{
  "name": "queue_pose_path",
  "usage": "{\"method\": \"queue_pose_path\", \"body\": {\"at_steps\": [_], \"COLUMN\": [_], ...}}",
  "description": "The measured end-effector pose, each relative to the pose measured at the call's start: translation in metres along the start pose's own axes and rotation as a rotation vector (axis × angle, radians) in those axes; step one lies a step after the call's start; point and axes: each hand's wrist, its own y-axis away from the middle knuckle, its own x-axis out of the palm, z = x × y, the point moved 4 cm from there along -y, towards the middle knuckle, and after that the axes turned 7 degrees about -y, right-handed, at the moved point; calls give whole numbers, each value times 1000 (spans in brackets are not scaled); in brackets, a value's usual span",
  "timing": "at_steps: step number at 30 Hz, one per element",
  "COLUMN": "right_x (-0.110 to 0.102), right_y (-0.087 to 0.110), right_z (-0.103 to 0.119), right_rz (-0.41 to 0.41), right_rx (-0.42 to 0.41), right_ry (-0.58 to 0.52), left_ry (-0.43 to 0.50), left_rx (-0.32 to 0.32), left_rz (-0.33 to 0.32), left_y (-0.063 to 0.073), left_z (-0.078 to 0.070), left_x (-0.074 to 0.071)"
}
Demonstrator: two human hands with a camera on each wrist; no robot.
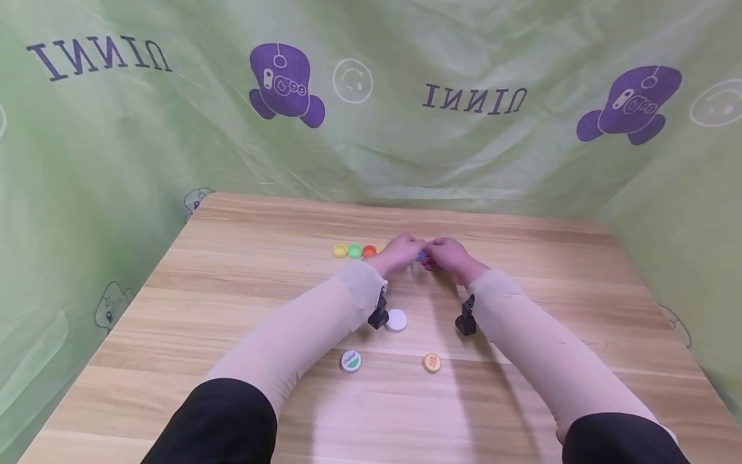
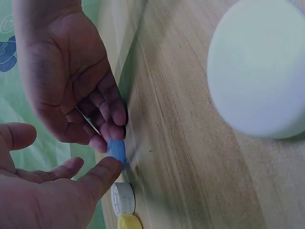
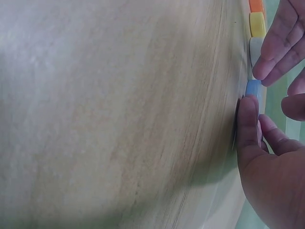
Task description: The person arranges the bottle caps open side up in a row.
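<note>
A row of bottle caps runs along the far part of the wooden table, with a blue cap [image 2: 116,150] at its right end. My right hand [image 1: 451,254] pinches that blue cap between thumb and fingers, low at the table surface. From the other side, my left hand [image 1: 400,250] reaches in with fairly straight fingers, a fingertip right at the blue cap. Beside the blue cap stands a white cap [image 2: 123,198], then a yellow cap [image 2: 129,222]; in the head view my left hand hides the white one. Farther left are an orange-red cap [image 1: 369,251], a green cap [image 1: 355,251] and another yellow cap [image 1: 339,251].
Nearer on the wooden table [image 1: 232,309] lie a large white lid [image 1: 397,320], a white cap with green print [image 1: 350,361] and a pale orange cap [image 1: 431,362]. Green printed cloth [image 1: 382,154] hangs behind the table and along its sides.
</note>
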Motion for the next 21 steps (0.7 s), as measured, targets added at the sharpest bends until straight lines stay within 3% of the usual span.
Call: {"method": "queue_pose_path", "body": {"at_steps": [7, 14, 21], "right_x": [1, 5, 7], "right_y": [0, 1, 2], "right_z": [1, 2, 3], "right_rz": [-3, -9, -4], "right_rx": [-9, 1, -18], "right_ry": [17, 55, 99], "left_ry": [-80, 39, 108], "left_rx": [52, 1, -7], "left_rz": [-59, -70, -69], "left_y": [1, 2, 6], "left_z": [-6, 2, 9], "left_x": [-9, -17, -21]}}
